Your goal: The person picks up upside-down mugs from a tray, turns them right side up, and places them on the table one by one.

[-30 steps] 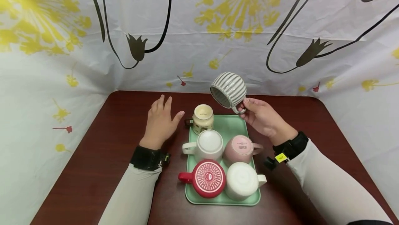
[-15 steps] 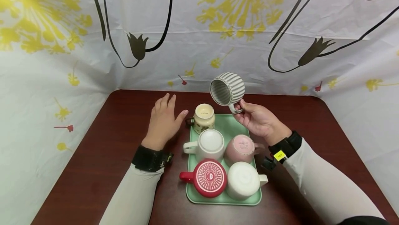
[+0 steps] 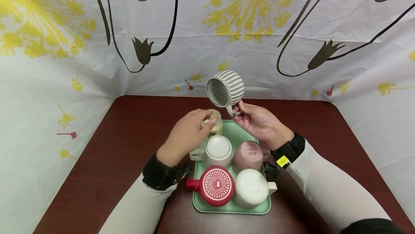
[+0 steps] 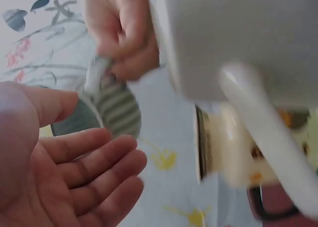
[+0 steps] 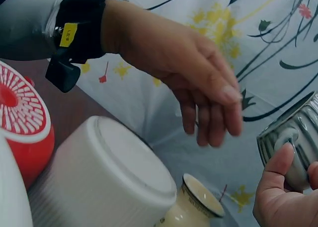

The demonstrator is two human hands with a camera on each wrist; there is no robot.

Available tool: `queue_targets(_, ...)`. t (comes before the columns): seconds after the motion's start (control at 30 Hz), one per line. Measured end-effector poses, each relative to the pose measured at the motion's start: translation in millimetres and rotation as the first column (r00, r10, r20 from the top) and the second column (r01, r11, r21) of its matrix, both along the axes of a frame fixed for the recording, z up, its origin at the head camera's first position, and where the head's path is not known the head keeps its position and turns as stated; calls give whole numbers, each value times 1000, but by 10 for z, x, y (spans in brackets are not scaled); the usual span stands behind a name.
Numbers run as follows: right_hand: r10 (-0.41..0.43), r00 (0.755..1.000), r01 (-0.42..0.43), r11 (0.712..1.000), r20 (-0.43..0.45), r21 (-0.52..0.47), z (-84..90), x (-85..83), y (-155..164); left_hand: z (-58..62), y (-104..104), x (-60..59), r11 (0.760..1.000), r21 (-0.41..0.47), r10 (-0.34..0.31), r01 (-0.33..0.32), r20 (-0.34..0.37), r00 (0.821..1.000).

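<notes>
The left hand [image 3: 184, 135] hides part of the cream jar [image 3: 215, 126], blurred in the left wrist view

The green tray [image 3: 241, 129] is crowded: a white mug [image 3: 218, 150], pink mug [image 3: 251, 155], red mug [image 3: 216, 185] and second white mug [image 3: 251, 188] stand upside down, packed touching or nearly so, leaving no gap for fingers between them. Bare tray shows only at the far right corner, beside the cream jar [image 3: 214, 126]. The left hand [image 3: 186, 135] hovers over that jar, and the right hand [image 3: 259, 124] holds a striped mug [image 3: 226, 88] above the open corner. The brown table [image 3: 113, 147] lies open on both sides.
</notes>
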State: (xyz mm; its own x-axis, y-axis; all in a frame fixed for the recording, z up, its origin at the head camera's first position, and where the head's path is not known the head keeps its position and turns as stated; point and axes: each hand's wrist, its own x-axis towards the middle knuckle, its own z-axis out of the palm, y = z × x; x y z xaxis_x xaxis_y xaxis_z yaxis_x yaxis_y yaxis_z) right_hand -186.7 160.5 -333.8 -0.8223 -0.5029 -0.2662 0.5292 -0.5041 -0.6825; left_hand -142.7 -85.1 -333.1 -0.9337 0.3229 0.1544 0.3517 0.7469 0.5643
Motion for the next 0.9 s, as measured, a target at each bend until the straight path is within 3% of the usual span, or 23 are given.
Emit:
queue_targets(0.1,8,1000,-8,1000,-14,18,39,22,-62,34,74,-25,990,141,-30,13,119,992)
queue_targets(0.2,23,999,-22,1000,-23,18,72,44,-126,31,150,-83,947,321,-58,-21,234,971)
queue_targets(0.27,24,999,-23,1000,-31,20,97,58,-170,18,204,-122,896,440,-82,-60,297,951)
queue_targets(0.4,13,999,-12,1000,-42,27,142,78,-242,-8,287,-163,754,635,-109,-167,372,922)
queue_targets(0.47,8,999,-7,1000,-46,27,146,76,-271,-8,307,-159,693,687,-86,-219,381,921)
queue_targets(0.53,9,997,-5,999,-71,51,143,72,-296,-13,318,-159,659,712,-55,-241,366,929)
queue_targets(0.63,13,992,3,992,-124,123,120,59,-322,-20,328,-161,647,719,-10,-254,341,940)
queue_targets(0.8,46,981,13,954,-187,298,51,52,-350,-56,362,-176,632,726,21,-271,334,943)
queue_targets(0.9,74,976,7,932,-207,363,3,56,-369,-72,387,-177,641,721,11,-263,334,943)
